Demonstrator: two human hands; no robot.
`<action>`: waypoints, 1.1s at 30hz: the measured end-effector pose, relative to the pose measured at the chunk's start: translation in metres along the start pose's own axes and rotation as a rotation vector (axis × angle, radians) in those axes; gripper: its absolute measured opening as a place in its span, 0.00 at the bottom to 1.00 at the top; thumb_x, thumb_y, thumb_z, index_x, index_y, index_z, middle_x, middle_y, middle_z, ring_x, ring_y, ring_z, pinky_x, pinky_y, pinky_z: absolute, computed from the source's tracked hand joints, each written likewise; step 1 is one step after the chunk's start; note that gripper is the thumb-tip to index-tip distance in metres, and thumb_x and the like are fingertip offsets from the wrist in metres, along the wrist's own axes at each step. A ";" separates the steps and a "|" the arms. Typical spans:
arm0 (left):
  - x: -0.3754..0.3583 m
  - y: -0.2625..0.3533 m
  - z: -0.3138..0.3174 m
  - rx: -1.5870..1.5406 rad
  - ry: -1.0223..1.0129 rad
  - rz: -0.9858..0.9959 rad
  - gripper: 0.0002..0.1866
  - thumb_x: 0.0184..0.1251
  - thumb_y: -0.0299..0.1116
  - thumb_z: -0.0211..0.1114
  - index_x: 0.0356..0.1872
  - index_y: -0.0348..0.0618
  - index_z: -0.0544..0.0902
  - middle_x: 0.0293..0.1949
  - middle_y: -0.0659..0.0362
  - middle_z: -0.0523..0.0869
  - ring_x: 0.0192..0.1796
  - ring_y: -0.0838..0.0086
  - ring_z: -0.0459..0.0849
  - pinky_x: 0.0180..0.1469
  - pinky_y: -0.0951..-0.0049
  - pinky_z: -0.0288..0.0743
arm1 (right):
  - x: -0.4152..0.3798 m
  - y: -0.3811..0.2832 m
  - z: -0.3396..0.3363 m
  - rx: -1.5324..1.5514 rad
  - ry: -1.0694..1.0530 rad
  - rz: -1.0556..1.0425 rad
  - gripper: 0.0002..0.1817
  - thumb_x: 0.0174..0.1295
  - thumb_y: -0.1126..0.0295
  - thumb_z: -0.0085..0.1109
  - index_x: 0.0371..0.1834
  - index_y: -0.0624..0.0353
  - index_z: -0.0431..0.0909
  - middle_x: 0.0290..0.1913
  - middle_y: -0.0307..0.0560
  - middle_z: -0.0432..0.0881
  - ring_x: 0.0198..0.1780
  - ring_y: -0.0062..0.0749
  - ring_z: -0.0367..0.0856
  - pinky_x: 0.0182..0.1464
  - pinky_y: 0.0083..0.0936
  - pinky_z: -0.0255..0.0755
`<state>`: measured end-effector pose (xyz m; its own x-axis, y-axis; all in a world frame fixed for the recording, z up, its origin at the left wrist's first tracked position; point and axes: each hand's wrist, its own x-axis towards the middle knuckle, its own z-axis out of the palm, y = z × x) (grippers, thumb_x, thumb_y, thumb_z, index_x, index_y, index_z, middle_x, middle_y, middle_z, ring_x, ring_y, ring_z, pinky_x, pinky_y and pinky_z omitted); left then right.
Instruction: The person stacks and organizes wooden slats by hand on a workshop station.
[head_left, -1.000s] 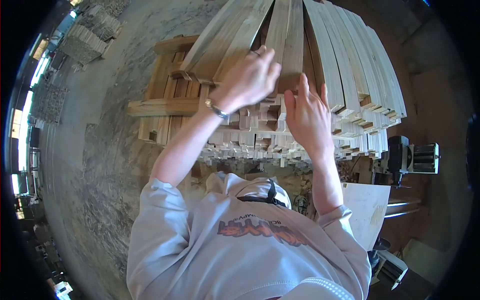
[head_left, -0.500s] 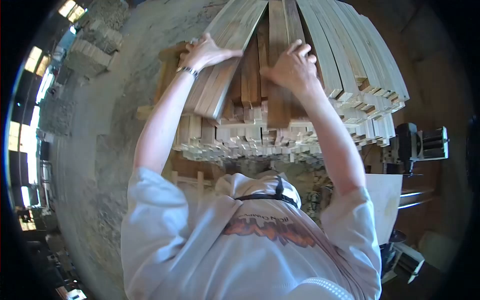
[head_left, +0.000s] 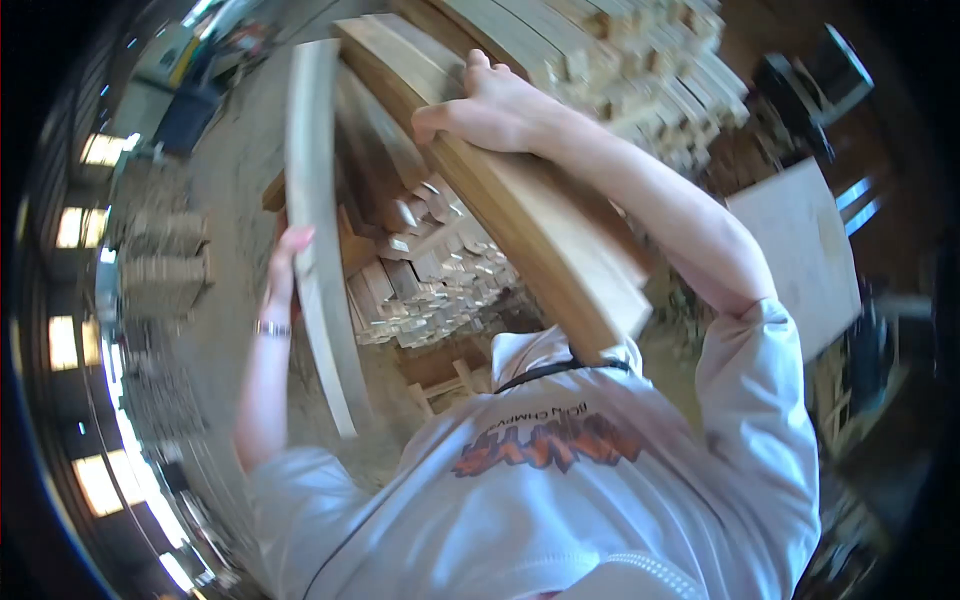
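My left hand (head_left: 287, 268), with a metal watch band at the wrist, grips a pale upright board (head_left: 315, 200) by its outer side, on the left. Thumb and fingers of my right hand (head_left: 490, 108) are wrapped over a thick brown wooden beam (head_left: 500, 205), which slants from the upper middle down toward my chest. Another board lies along the beam's right side. Between the two held pieces, darker boards are blurred, above the stacked board ends (head_left: 430, 270).
More stacked boards (head_left: 640, 60) lie at the upper right. A pale flat panel (head_left: 805, 250) and black machinery (head_left: 800, 90) stand at the right. Stacks of wood (head_left: 160, 270) and bright windows line the left side.
Both hands have closed on wood and moved apart, lifting pieces from the stack toward my body. The view has turned, so the stack appears tilted and farther right.
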<state>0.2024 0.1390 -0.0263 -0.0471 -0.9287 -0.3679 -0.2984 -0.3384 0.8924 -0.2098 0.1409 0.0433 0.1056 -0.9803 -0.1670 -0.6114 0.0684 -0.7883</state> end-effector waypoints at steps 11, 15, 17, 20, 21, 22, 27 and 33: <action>-0.078 -0.028 0.083 -0.004 -0.618 0.062 0.52 0.47 0.56 0.69 0.70 0.37 0.60 0.64 0.50 0.70 0.66 0.62 0.69 0.69 0.66 0.61 | -0.301 0.132 -0.002 0.387 0.527 0.019 0.61 0.29 0.45 0.73 0.68 0.71 0.63 0.57 0.53 0.73 0.61 0.41 0.72 0.65 0.36 0.62; -0.077 0.017 0.202 0.061 -0.811 0.188 0.55 0.44 0.58 0.70 0.71 0.38 0.59 0.65 0.50 0.68 0.67 0.60 0.68 0.70 0.65 0.59 | -0.363 0.210 -0.024 -0.053 0.678 0.196 0.59 0.32 0.43 0.71 0.67 0.71 0.64 0.54 0.55 0.73 0.57 0.45 0.74 0.61 0.37 0.65; -0.064 0.041 0.283 0.086 -0.894 0.247 0.56 0.42 0.59 0.71 0.71 0.38 0.59 0.65 0.50 0.68 0.68 0.60 0.67 0.71 0.65 0.59 | -0.374 0.264 -0.036 -0.160 0.722 0.288 0.56 0.31 0.46 0.70 0.67 0.67 0.65 0.54 0.56 0.73 0.56 0.48 0.74 0.61 0.38 0.67; -0.071 0.071 0.403 0.114 -1.008 0.346 0.58 0.40 0.61 0.72 0.72 0.38 0.58 0.66 0.49 0.67 0.69 0.58 0.66 0.72 0.64 0.57 | -0.380 0.355 -0.062 -0.304 0.732 0.373 0.53 0.33 0.55 0.72 0.69 0.65 0.63 0.58 0.56 0.71 0.60 0.52 0.71 0.64 0.39 0.67; -0.081 0.081 0.450 0.123 -1.049 0.382 0.59 0.39 0.61 0.72 0.72 0.38 0.58 0.66 0.49 0.67 0.69 0.58 0.65 0.72 0.64 0.57 | -0.379 0.389 -0.073 -0.344 0.715 0.392 0.54 0.33 0.56 0.73 0.69 0.64 0.63 0.59 0.56 0.71 0.61 0.51 0.71 0.64 0.39 0.67; -0.086 0.092 0.492 0.137 -1.087 0.410 0.60 0.38 0.62 0.72 0.72 0.38 0.58 0.66 0.49 0.66 0.70 0.58 0.65 0.72 0.64 0.56 | -0.376 0.424 -0.079 -0.374 0.692 0.411 0.54 0.34 0.56 0.73 0.69 0.64 0.62 0.60 0.55 0.70 0.61 0.51 0.70 0.65 0.40 0.66; -0.068 0.117 0.672 0.300 -1.377 0.592 0.64 0.29 0.60 0.75 0.73 0.40 0.56 0.66 0.49 0.66 0.70 0.58 0.65 0.72 0.63 0.57 | -0.343 0.530 -0.086 -0.455 0.624 0.428 0.53 0.33 0.55 0.75 0.69 0.59 0.63 0.59 0.52 0.71 0.63 0.46 0.68 0.65 0.40 0.64; -0.055 0.115 0.833 0.897 -1.412 1.042 0.63 0.23 0.55 0.76 0.71 0.48 0.59 0.64 0.44 0.68 0.67 0.51 0.67 0.70 0.55 0.59 | -0.334 0.536 -0.064 -0.439 0.610 0.478 0.50 0.34 0.49 0.75 0.64 0.60 0.67 0.60 0.49 0.72 0.62 0.45 0.68 0.63 0.40 0.62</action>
<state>-0.6237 0.2782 -0.1211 -0.9530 0.2343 -0.1922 0.0500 0.7471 0.6628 -0.6231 0.4933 -0.2859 -0.5971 -0.8018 0.0234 -0.7419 0.5409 -0.3963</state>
